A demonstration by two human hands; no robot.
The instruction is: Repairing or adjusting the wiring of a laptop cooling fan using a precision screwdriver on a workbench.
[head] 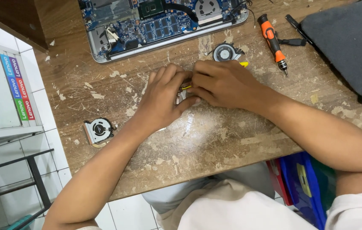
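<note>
A small metal part [184, 96] sits at the middle of the worktop [215, 140], almost wholly hidden between my two hands, so I cannot tell what kind of piece it is. My left hand [162, 99] has its grip curled over the part from 9 o'clock, thumb touching its near edge. My right hand [223, 83] comes in from 3 o'clock, its grip clenched on a thin yellow-handled tool [186, 87]; the yellow end shows again just past the knuckles at 1 o'clock. Just beyond the right hand, at 12 o'clock, lies a round grey cooling fan [225, 52]. Farther out at 12 o'clock is an opened laptop [155, 25] with its blue circuit board exposed. At 2 o'clock an orange-and-black screwdriver [273, 42] lies on the scratched wood, and beyond it a grey cloth bag [351, 42] fills the corner. Well apart at 8 o'clock, near the worktop's left edge, rests a second fan [99, 130] in a silver housing.
</note>
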